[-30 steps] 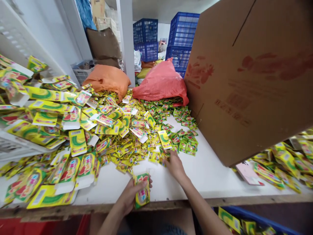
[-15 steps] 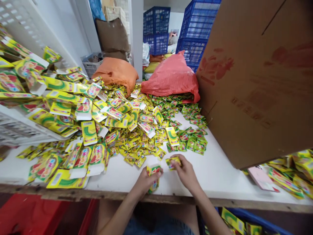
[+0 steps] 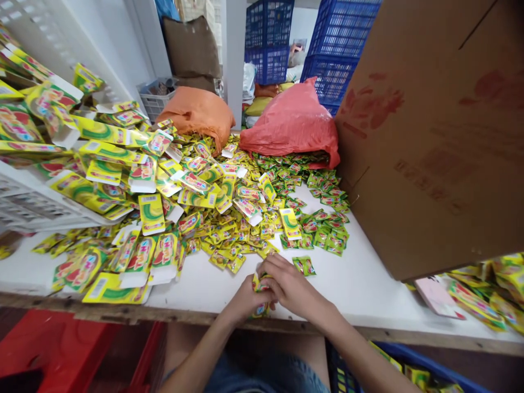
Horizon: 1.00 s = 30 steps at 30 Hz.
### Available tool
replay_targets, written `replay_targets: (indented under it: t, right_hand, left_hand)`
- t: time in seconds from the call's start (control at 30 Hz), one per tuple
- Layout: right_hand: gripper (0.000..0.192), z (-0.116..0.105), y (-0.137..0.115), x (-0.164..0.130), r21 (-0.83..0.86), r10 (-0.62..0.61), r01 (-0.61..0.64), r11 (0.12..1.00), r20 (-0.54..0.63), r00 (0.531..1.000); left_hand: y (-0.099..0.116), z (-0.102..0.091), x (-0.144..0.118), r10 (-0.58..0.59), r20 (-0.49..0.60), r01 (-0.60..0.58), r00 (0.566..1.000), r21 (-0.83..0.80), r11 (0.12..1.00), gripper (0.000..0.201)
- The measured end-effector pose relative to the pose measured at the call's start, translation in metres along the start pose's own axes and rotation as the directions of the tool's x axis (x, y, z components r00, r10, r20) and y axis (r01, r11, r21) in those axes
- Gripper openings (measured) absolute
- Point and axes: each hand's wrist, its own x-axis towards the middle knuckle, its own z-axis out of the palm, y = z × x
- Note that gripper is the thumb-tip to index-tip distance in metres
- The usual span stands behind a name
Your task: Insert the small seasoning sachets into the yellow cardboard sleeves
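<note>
My left hand (image 3: 245, 297) grips a small yellow-green carton (image 3: 260, 309) at the table's near edge. My right hand (image 3: 289, 284) is closed over the top of that carton, pressing small sachets (image 3: 260, 282) into its mouth; the fingers hide most of them. One loose green sachet (image 3: 304, 265) lies just right of my hands. A wide heap of yellow and green sachets (image 3: 254, 218) spreads across the white table (image 3: 360, 289) beyond my hands. Flat unfolded cartons (image 3: 141, 256) lie to the left.
A big cardboard box (image 3: 434, 131) leans over the table's right side. An orange sack (image 3: 200, 112) and a red sack (image 3: 292, 123) sit at the back, with blue crates (image 3: 268, 41) behind. White trays (image 3: 33, 207) hold cartons at left. A red bin (image 3: 61, 352) stands under the table.
My right hand picked sachets from the heap, brought them back and now covers the carton's top. The carton in my left hand shifted slightly right. The view moved down and left.
</note>
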Motion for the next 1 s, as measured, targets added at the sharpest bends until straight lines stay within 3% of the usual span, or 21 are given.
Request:
replay_targets:
  t: [0.17,0.27,0.4,0.53,0.63,0.8,0.93,1.0]
  right_hand:
    - [0.019,0.001,0.002,0.0,0.202,0.115,-0.094,0.975,-0.094,0.989]
    - [0.008,0.013,0.006,-0.007,0.107,0.142,-0.122,0.987,-0.207,0.968]
    - [0.013,0.027,0.008,-0.018,-0.017,0.137,-0.148,0.989,-0.284,0.949]
    - [0.02,0.04,0.017,-0.035,0.26,0.277,-0.187,0.948,-0.375,0.885]
    - [0.016,0.054,0.027,-0.046,0.477,0.399,-0.207,0.854,-0.346,0.849]
    - [0.023,0.065,0.035,-0.047,0.583,0.504,-0.194,0.789,-0.433,0.747]
    - [0.013,0.058,0.019,-0.043,0.591,0.495,-0.196,0.783,-0.399,0.772]
    - [0.014,0.061,0.014,-0.04,0.577,0.503,-0.198,0.793,-0.436,0.746]
  left_hand:
    - [0.001,0.001,-0.002,0.006,0.003,-0.006,1.0,-0.041,0.999,0.023]
    - [0.002,0.002,-0.003,0.053,-0.003,-0.053,0.999,0.015,0.998,0.019]
    - [0.001,0.0,-0.004,0.099,-0.11,-0.092,0.989,0.063,0.994,0.024]
    - [-0.004,-0.004,-0.005,0.075,-0.088,-0.07,0.993,0.059,0.996,0.033]
    - [-0.007,-0.002,-0.006,0.114,-0.089,-0.107,0.99,0.073,0.992,0.043]
    - [-0.008,0.001,-0.007,0.196,-0.137,-0.192,0.971,0.046,0.98,0.054]
    - [-0.011,-0.001,-0.014,0.207,-0.219,-0.149,0.954,0.253,0.956,0.053]
    - [-0.015,-0.003,-0.012,0.317,-0.305,-0.152,0.898,0.46,0.875,0.048]
